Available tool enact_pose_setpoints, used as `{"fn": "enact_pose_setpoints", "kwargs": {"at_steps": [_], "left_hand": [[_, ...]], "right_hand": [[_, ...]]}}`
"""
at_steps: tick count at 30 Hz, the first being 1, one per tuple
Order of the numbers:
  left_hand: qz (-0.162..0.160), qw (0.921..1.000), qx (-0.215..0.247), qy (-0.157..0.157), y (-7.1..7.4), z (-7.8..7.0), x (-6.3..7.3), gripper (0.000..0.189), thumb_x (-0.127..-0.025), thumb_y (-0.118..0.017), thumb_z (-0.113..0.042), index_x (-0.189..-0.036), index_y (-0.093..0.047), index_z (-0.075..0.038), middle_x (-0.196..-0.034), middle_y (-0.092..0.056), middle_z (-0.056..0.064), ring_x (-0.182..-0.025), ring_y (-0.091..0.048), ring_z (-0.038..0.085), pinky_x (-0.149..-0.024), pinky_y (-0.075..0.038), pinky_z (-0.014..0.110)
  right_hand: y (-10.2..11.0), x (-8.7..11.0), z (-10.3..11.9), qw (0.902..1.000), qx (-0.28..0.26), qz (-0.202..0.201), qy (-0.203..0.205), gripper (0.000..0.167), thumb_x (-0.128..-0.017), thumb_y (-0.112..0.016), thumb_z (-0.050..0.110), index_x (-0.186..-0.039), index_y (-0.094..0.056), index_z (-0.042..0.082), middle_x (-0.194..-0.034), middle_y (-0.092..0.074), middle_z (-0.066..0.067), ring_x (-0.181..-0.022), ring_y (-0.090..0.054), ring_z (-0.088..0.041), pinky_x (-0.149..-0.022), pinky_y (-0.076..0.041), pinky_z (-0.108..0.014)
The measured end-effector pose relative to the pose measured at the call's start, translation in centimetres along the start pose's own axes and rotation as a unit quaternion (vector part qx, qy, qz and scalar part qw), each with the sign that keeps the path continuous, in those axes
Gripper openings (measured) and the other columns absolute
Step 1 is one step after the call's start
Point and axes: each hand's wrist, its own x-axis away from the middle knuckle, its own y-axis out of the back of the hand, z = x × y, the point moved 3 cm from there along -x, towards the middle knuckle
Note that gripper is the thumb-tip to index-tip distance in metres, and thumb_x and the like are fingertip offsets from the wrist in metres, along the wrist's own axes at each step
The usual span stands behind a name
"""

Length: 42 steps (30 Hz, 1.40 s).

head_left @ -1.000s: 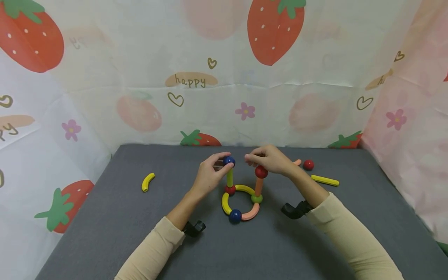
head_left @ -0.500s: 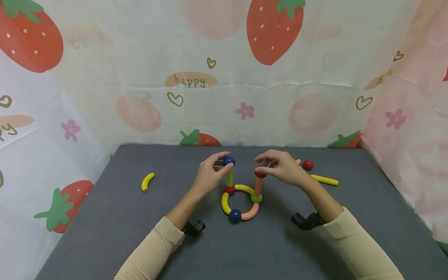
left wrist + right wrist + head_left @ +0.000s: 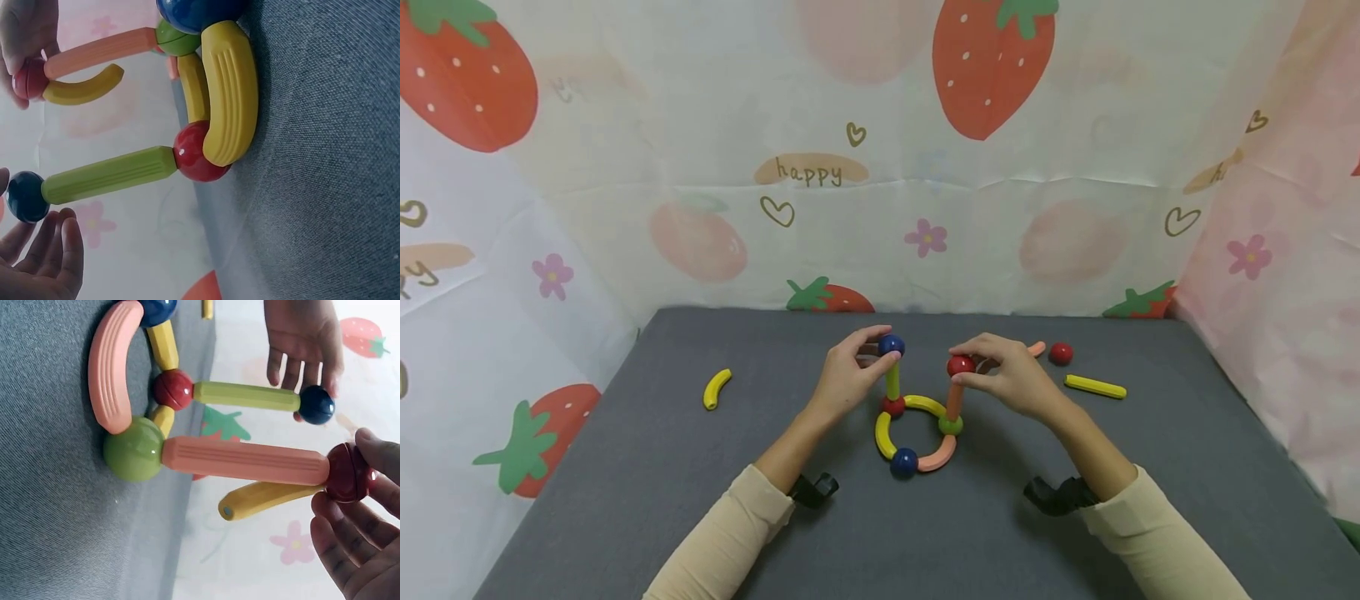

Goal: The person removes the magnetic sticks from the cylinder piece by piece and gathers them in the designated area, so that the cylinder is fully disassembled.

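My left hand (image 3: 850,375) pinches the dark blue ball (image 3: 891,346) on top of an upright green magnetic rod (image 3: 109,175). That rod stands on a red ball (image 3: 199,152) in a ring of curved rods and balls. On the ring's right, a salmon rod (image 3: 244,458) rises from a green ball (image 3: 133,450). My right hand (image 3: 1015,379) holds the red ball (image 3: 960,367) at its top between thumb and fingers. From that ball a curved yellow rod (image 3: 269,497) slants down in the right wrist view; in the head view it is hidden.
Loose on the grey table (image 3: 700,500) lie a curved yellow rod (image 3: 717,389) at left and a straight yellow rod (image 3: 1095,386) at right. Nearby are a red ball (image 3: 1061,354) and a salmon piece (image 3: 1037,348), partly behind my right hand. A printed curtain (image 3: 925,192) backs the table.
My right hand has moved right and down from behind the upper red ball and now holds it at its side. The left hand has stayed on the blue ball.
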Motion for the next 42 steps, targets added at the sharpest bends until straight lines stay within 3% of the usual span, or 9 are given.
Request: {"fn": "enact_pose_setpoints", "kwargs": {"at_steps": [11, 17, 23, 25, 27, 30, 32, 37, 42], "left_hand": [[-0.007, 0.9999, -0.008, -0.013, 0.5, 0.0, 0.5, 0.041, -0.091, -0.069, -0.020, -0.130, -0.061, -0.008, -0.124, -0.062, 0.014, -0.109, -0.063, 0.030, -0.090, -0.056, 0.044], [-0.057, 0.9970, -0.033, -0.042, 1.0, -0.2, 1.3, 0.041, -0.089, -0.072, -0.020, -0.127, -0.062, -0.009, -0.126, -0.057, 0.014, -0.111, -0.057, 0.029, -0.092, -0.053, 0.048], [-0.110, 0.9903, -0.030, -0.079, 1.2, -1.1, 2.5, 0.028, -0.089, -0.071, -0.014, -0.115, -0.067, -0.004, -0.095, -0.058, 0.014, -0.081, -0.055, 0.021, -0.074, -0.052, 0.031], [-0.095, 0.9909, -0.022, -0.093, 0.9, -1.7, 2.9, 0.021, -0.089, -0.070, -0.011, -0.108, -0.069, -0.003, -0.086, -0.058, 0.011, -0.072, -0.053, 0.018, -0.066, -0.050, 0.025], [-0.059, 0.9929, -0.023, -0.101, 0.3, -2.0, 3.3, 0.015, -0.090, -0.069, -0.010, -0.103, -0.071, -0.005, -0.083, -0.062, 0.007, -0.069, -0.054, 0.015, -0.063, -0.049, 0.021], [0.002, 0.9946, -0.022, -0.102, -1.0, -2.5, 3.9, 0.010, -0.091, -0.067, -0.010, -0.099, -0.072, -0.006, -0.087, -0.067, 0.006, -0.072, -0.058, 0.015, -0.065, -0.052, 0.022], [0.026, 0.9958, -0.022, -0.085, -1.9, -2.4, 4.2, 0.012, -0.092, -0.067, -0.012, -0.101, -0.072, -0.006, -0.092, -0.069, 0.007, -0.077, -0.061, 0.017, -0.070, -0.055, 0.025], [0.054, 0.9977, 0.005, -0.040, -3.7, -1.8, 4.6, 0.021, -0.093, -0.065, -0.011, -0.112, -0.069, -0.003, -0.108, -0.068, 0.013, -0.093, -0.067, 0.025, -0.080, -0.058, 0.037], [0.062, 0.9973, 0.029, -0.028, -4.9, -1.3, 4.7, 0.032, -0.093, -0.064, -0.009, -0.124, -0.062, 0.000, -0.122, -0.061, 0.019, -0.111, -0.062, 0.035, -0.090, -0.055, 0.044]], "right_hand": [[-0.2, 0.2, 0.0, 0.9999, -0.004, -0.010, -0.008, 0.033, -0.087, -0.072, 0.015, -0.119, -0.069, 0.005, -0.111, -0.067, -0.010, -0.087, -0.061, -0.016, -0.078, -0.055, -0.025], [-0.3, 0.3, -0.2, 0.9998, -0.010, -0.012, -0.009, 0.034, -0.087, -0.072, 0.014, -0.120, -0.069, 0.006, -0.113, -0.067, -0.011, -0.088, -0.062, -0.016, -0.080, -0.055, -0.026], [-0.4, 0.4, -0.3, 0.9997, -0.020, -0.014, -0.009, 0.034, -0.088, -0.071, 0.013, -0.121, -0.068, 0.005, -0.115, -0.066, -0.012, -0.091, -0.064, -0.019, -0.083, -0.056, -0.030], [-0.3, 0.5, -0.4, 0.9996, -0.023, -0.013, -0.010, 0.034, -0.088, -0.071, 0.013, -0.121, -0.068, 0.005, -0.116, -0.066, -0.012, -0.092, -0.064, -0.019, -0.084, -0.056, -0.029], [-0.3, 0.5, -0.5, 0.9995, -0.025, -0.012, -0.012, 0.034, -0.089, -0.071, 0.013, -0.122, -0.068, 0.005, -0.116, -0.066, -0.012, -0.093, -0.065, -0.020, -0.084, -0.056, -0.030], [-0.3, 0.5, -0.5, 0.9995, -0.027, -0.013, -0.012, 0.033, -0.089, -0.070, 0.013, -0.121, -0.067, 0.005, -0.117, -0.066, -0.012, -0.094, -0.065, -0.021, -0.085, -0.056, -0.031], [-0.3, 0.5, -0.6, 0.9995, -0.028, -0.012, -0.013, 0.033, -0.089, -0.070, 0.013, -0.121, -0.067, 0.005, -0.117, -0.066, -0.013, -0.094, -0.065, -0.022, -0.086, -0.056, -0.033], [-0.4, 0.5, -0.7, 0.9992, -0.034, -0.006, -0.018, 0.034, -0.090, -0.070, 0.013, -0.122, -0.067, 0.005, -0.117, -0.066, -0.013, -0.095, -0.066, -0.022, -0.086, -0.056, -0.033], [-0.5, 0.5, -0.8, 0.9991, -0.035, -0.002, -0.024, 0.034, -0.090, -0.069, 0.014, -0.124, -0.066, 0.005, -0.116, -0.066, -0.013, -0.095, -0.066, -0.022, -0.087, -0.056, -0.035]]}}
